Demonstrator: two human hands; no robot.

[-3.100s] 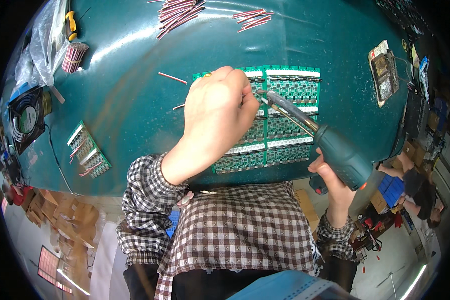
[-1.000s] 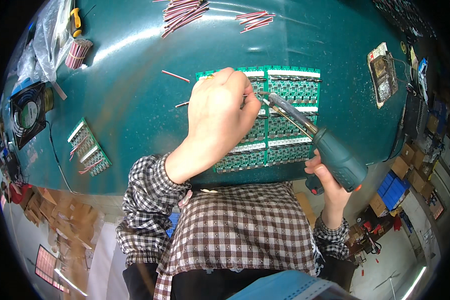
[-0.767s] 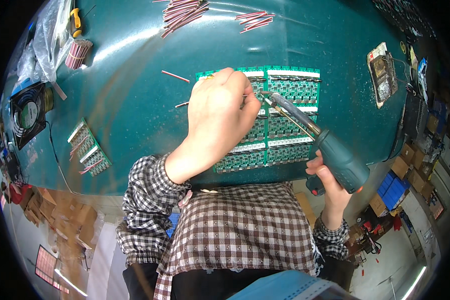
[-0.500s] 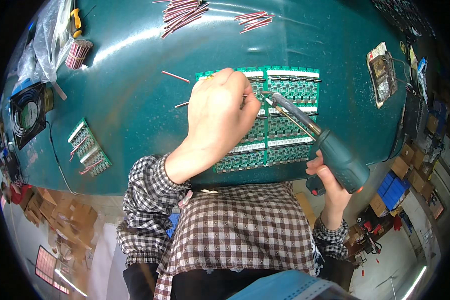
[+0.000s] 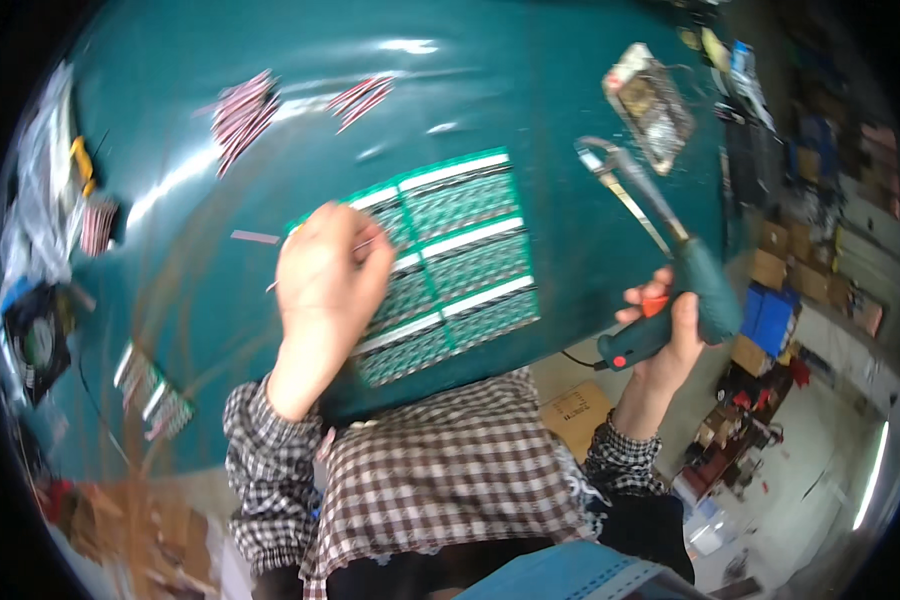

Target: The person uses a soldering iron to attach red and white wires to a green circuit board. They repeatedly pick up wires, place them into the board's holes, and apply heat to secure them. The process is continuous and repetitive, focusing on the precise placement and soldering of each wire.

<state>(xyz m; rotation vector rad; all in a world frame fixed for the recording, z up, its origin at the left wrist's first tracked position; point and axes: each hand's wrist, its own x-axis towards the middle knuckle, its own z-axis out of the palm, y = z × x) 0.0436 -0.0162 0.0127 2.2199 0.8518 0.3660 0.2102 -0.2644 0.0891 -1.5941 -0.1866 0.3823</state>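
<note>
My left hand (image 5: 325,275) is closed in a pinch above the left side of a panel of green circuit boards (image 5: 470,245). A short reddish wire (image 5: 365,243) shows between its thumb and fingertips, partly hidden and blurred. My right hand (image 5: 675,325) wraps around the handle of a dark green soldering gun (image 5: 705,290) with a red trigger. The gun's metal tip and thin solder feed tube point up and away from me, right of the boards and apart from them. Left of my left hand, a loose wire (image 5: 255,237) lies on the table.
Two piles of red-and-white wires (image 5: 245,115) (image 5: 362,100) lie at the back. A soldered-up, stained tray (image 5: 653,110) sits at the far right. At the left are a small board (image 5: 153,392), a black fan (image 5: 38,340), a wire bundle (image 5: 98,226) and plastic bags (image 5: 40,200).
The soldering gun has lifted off the boards and swung right, toward the stained tray. My left hand stays pinched over the boards' left side. The whole view has shifted and turned.
</note>
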